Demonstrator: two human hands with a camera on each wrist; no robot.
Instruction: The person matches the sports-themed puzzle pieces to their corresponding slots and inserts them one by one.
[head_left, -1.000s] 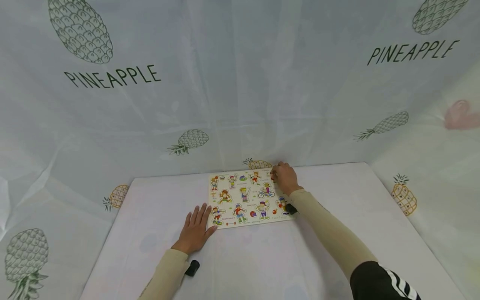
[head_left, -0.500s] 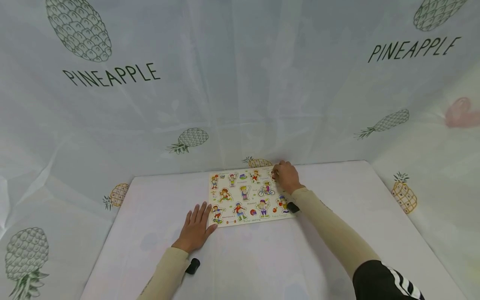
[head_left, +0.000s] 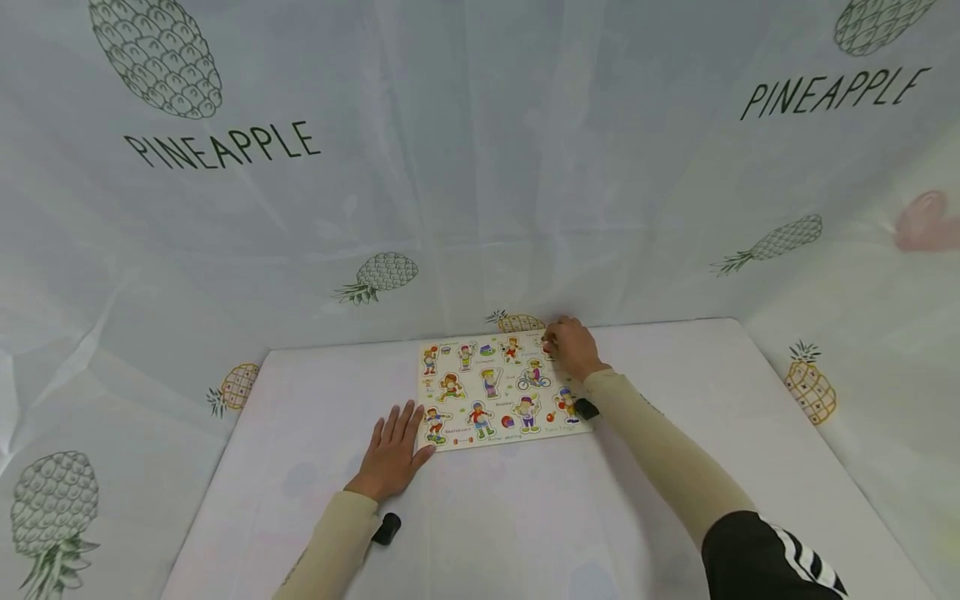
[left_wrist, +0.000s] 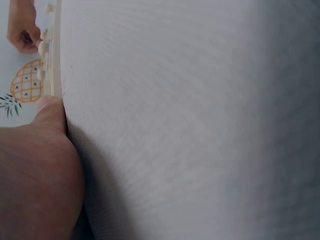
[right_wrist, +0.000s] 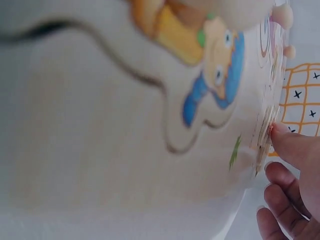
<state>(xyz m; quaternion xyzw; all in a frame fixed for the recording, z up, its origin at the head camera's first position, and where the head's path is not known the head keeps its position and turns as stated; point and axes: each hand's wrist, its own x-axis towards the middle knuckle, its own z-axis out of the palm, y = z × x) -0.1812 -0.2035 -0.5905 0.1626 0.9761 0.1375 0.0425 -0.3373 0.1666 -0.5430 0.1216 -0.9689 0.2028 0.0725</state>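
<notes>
A wooden knob puzzle board [head_left: 472, 398] lies near the back of the table, printed with children at various sports. My left hand [head_left: 388, 454] rests beside its left edge, fingers straight and spread; in the left wrist view the thumb [left_wrist: 49, 112] touches the board's edge. At the back right corner, my right hand [head_left: 574, 347] pinches a puzzle piece [right_wrist: 265, 140]. The right wrist view has that piece slightly tilted against the board, under the thumb. The hand hides most of its picture in the head view.
Round wooden knobs [right_wrist: 283, 16] stick up from the board's pieces. A white cloth [head_left: 510, 517] covers the table. Right behind the board rises a curtain [head_left: 480, 183] printed with pineapples. Black camera mounts [head_left: 386, 529] sit at the wrists.
The head view has shifted slightly. My right hand stays at the back right corner with only slight motion, still pinching the piece; the left hand and board keep their places.
</notes>
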